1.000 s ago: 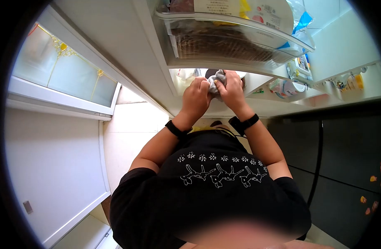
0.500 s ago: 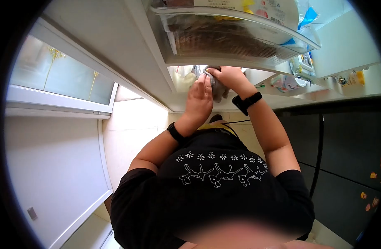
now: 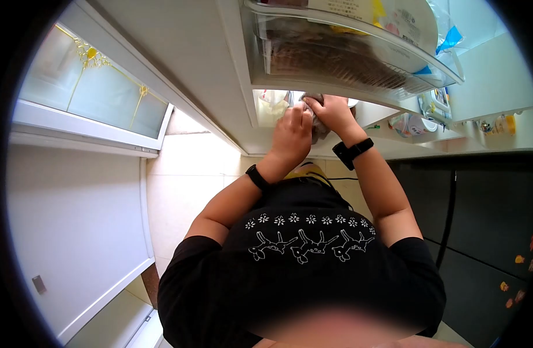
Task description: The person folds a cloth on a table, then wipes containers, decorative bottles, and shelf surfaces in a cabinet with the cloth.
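Glass with gold trim (image 3: 109, 81) stands at the far left, and beside it a white cabinet side (image 3: 191, 64) runs up to an open compartment. Inside that compartment, a pale packet (image 3: 270, 109) sits just left of the hands. The left hand (image 3: 292, 136) has its fingers together against a crumpled grey cloth (image 3: 320, 130); whether they pinch it cannot be seen. The right hand (image 3: 338, 116) has its grip clamped on the same cloth, thumb on top (the fingertips are hidden behind). Above both, a clear plastic bin (image 3: 342, 58) overhangs the compartment, so a quick upward lift could knock knuckles on the edge beneath it. The cloth's loose folds hang below the fingers, and a sideways swing could catch the packet or the white rounded thing (image 3: 352, 102) behind the right wrist. Farther right are a white tub (image 3: 418, 125) and dark doors (image 3: 492, 203), well apart from the cloth.
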A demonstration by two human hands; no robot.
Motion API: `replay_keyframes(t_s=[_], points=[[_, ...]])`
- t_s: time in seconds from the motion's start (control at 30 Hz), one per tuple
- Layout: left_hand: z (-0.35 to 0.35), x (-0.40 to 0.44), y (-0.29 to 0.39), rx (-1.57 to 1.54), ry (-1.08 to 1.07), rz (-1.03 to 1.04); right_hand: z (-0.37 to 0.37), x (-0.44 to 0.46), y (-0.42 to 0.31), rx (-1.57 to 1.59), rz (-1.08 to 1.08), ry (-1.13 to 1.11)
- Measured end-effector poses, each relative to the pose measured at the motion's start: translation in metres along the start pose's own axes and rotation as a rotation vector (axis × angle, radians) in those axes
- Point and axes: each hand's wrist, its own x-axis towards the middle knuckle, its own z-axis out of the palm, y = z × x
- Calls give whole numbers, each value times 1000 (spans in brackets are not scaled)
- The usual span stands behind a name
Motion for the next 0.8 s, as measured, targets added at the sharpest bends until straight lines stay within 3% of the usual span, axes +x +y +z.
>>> replay_keyframes(t_s=[0.23,0.3,0.33,0.4,0.43,0.5,0.63,0.7,0.8], points=[[-9,3,-2,-173,-32,-85,-5,14,-9,180,259,-201],[-10,5,2,-158,16,-118,13,17,8,217,81,55],[-10,7,2,-158,15,-114,22,19,18,217,82,59],[-12,8,3,-146,10,-137,31,19,29,-263,-228,161],[-13,9,3,-147,7,-133,32,17,30,-264,-223,165],[-17,11,0,-108,-10,-119,34,11,29,-568,-219,202],[-19,13,-5,-90,17,-90,26,1,11,-591,-117,136],[-20,12,-9,-114,29,-91,15,-8,-12,-6,89,307],[-24,14,-15,-102,62,-34,25,-28,-7,-10,114,401]])
